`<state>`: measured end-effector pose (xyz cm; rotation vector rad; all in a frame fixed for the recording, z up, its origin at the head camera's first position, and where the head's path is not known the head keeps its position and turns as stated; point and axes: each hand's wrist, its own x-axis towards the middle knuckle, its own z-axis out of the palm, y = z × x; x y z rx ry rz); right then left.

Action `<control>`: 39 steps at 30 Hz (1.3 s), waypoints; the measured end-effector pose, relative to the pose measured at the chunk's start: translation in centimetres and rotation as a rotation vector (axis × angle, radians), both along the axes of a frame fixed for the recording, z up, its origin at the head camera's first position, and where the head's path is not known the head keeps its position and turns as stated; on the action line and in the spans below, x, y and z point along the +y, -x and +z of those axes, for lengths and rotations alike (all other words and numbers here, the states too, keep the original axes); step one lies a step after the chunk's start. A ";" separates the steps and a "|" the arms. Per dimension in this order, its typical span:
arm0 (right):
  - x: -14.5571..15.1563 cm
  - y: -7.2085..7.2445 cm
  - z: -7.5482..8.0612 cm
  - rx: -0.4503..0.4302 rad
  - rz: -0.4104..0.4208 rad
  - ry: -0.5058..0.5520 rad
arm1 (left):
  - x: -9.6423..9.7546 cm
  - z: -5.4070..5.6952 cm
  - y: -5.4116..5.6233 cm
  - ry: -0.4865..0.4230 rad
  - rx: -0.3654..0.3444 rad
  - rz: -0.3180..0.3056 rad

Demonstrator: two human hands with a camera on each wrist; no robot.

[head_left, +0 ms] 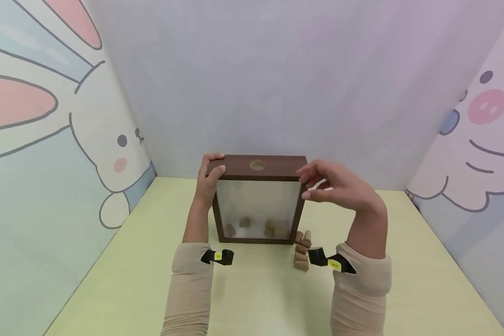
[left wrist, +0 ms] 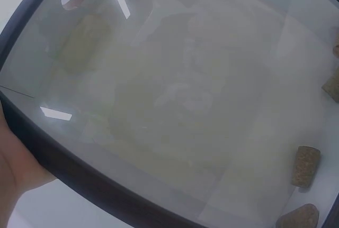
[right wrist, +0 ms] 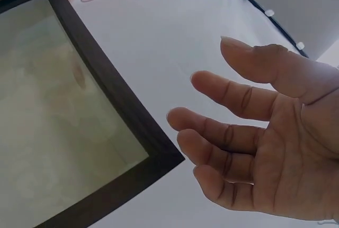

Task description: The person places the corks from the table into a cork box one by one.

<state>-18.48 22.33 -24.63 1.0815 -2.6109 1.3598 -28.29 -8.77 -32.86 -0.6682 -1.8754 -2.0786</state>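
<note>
A dark brown box frame [head_left: 281, 167] with a clear front stands upright on the table, a round hole in its top. My left hand [head_left: 207, 181] grips its top left corner, thumb on the front edge of the top and fingers over the back. Several corks [left wrist: 306, 166] lie inside along the bottom. Just beside the top right corner, my right hand [head_left: 341, 186] holds nothing. Its fingers [right wrist: 222, 133] are loosely bent and stand apart from the frame in the right wrist view.
Several more corks [head_left: 301, 261] lie on the pale yellow-green table [head_left: 260, 289] by the frame's lower right corner. A plain pale curtain [head_left: 252, 79] hangs behind. Cartoon-printed walls [head_left: 105, 121] flank the table on both sides.
</note>
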 end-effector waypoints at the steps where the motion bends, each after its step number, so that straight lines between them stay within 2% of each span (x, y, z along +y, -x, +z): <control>1: 0.2 -0.2 -0.3 -0.003 -0.004 0.006 | 0.0 0.0 0.0 -0.001 0.000 -0.001; 13: 2.2 -1.2 -4.3 -0.074 -0.057 0.052 | -0.5 -0.2 -0.2 -0.002 -0.004 0.012; 20: 2.7 -0.9 -6.6 -0.155 -0.087 0.083 | -0.9 -0.1 0.1 0.000 0.018 0.020; 29: 3.3 -1.1 -9.4 -0.215 -0.120 0.104 | -1.0 -0.2 0.3 -0.006 -0.015 0.001; 39: 4.0 -1.3 -12.4 -0.291 -0.164 0.157 | -1.0 -0.3 0.4 -0.014 0.012 0.002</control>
